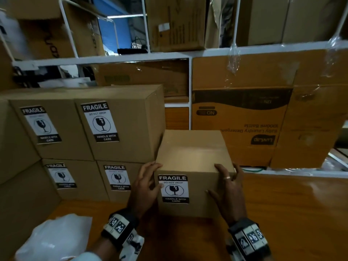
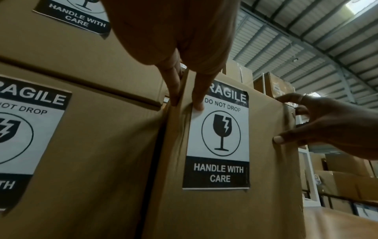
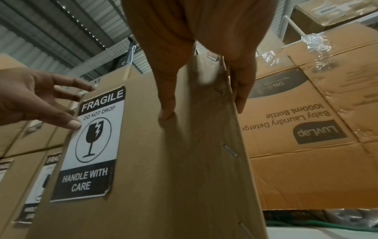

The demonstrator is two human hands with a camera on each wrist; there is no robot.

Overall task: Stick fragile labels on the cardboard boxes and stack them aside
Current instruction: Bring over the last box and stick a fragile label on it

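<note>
A small cardboard box [image 1: 192,149] stands on the wooden table [image 1: 291,213], right beside the stack of labelled boxes [image 1: 130,117]. A black-and-white fragile label [image 1: 174,188] is stuck on its near face. My left hand [image 1: 145,183] straddles the box's near left corner, thumb [image 2: 197,97] pressing on the label's [image 2: 218,137] upper left part, fingers straight along the left side. My right hand [image 1: 227,189] straddles the near right corner, thumb [image 3: 167,97] flat on the near face and fingers reaching over the right edge. In the right wrist view the label's [image 3: 96,140] lower corner curls slightly.
The stack at the left is two boxes high, each with a fragile label facing me. A large detergent carton [image 1: 241,125] leans behind the table under a white rack [image 1: 188,55]. A white plastic bag [image 1: 56,238] lies at the near left.
</note>
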